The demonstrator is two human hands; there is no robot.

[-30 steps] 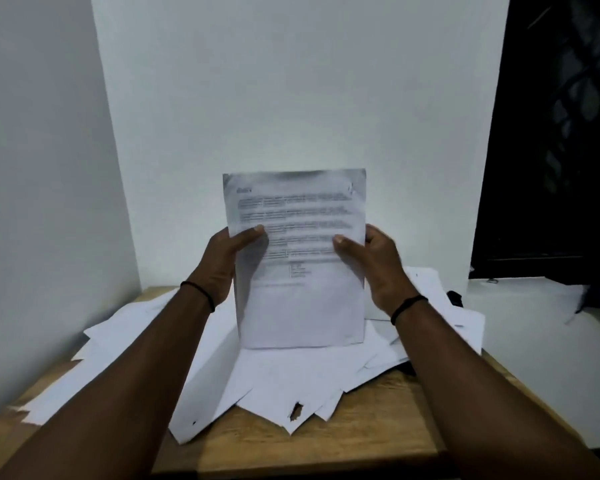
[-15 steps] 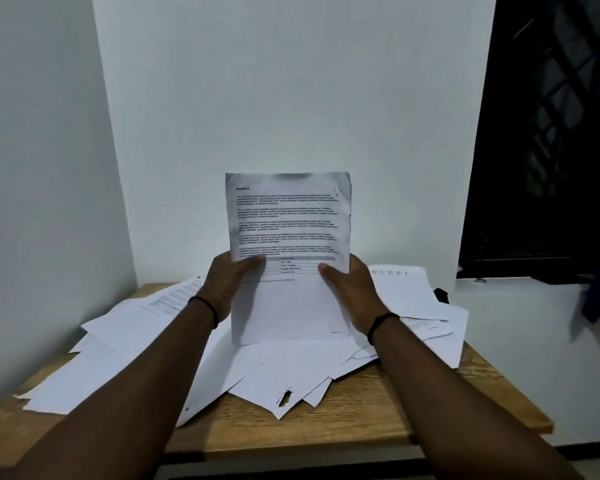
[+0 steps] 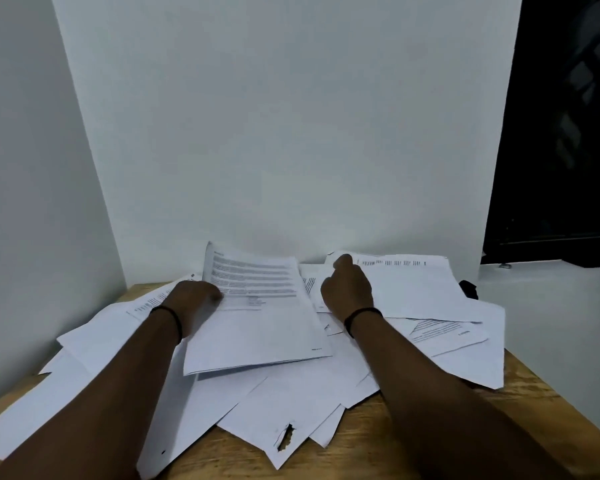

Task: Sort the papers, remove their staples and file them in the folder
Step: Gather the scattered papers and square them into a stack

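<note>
Lowered from where we held it upright with both hands, the white printed paper set [image 3: 257, 317] now lies nearly flat on the loose heap of white sheets [image 3: 302, 403] covering the light wooden desk [image 3: 499, 410]. Our left hand [image 3: 194, 303] grips its left edge, fingers curled over the margin. Our right hand [image 3: 347, 289] has let go and reaches to the sheets just beside it, fingers loosely curled with one extended, holding nothing we can see. To sort well, we should probably keep the left grip firm so the set stays squared, and draw the next sheet off the heap slowly, since loose pages slide easily. No folder or staple remover is visible, and any staple is too small to make out.
</note>
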